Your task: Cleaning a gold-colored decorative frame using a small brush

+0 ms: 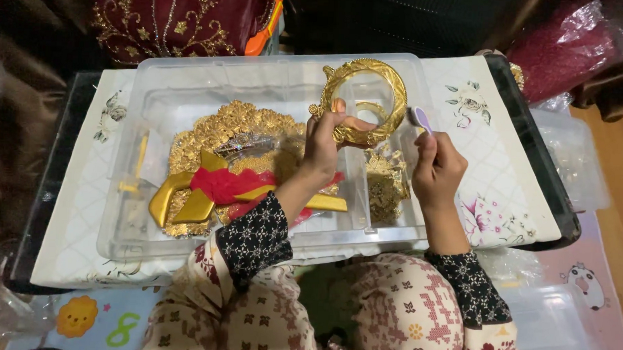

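Cloth comes first — a pale quilted cloth point(504, 182) with flower prints covers the dark table point(565, 218) across the middle of the frame. On it sits a clear plastic bin point(191, 74), wide and shallow, filling the centre. A clear divider point(358, 190) splits off a narrower compartment on its right side.

The larger left compartment holds a flat gold filigree piece point(223, 127), and lying over that a gold sword-shaped ornament point(186, 202) tied with a red fabric bow point(225, 184). A small crinkled clear wrapper point(247, 144) rests just above the bow. In the right compartment lies a smaller cluster of gold leaf-like pieces point(386, 181).

Above that compartment, upper centre of the frame, the left hand point(324, 144) holds up an ornate gold ring-shaped frame point(369, 101) — fingers curled and thumb pressed on its lower edge, pinching it. A smaller gold hoop point(372, 111) shows inside the ring.

Just right of the frame, the right hand point(436, 169) is closed around a small lilac brush point(420, 118), its head close beside the ring's right edge; whether they touch cannot be told.

At the upper left lies maroon fabric with gold embroidery point(172, 15).
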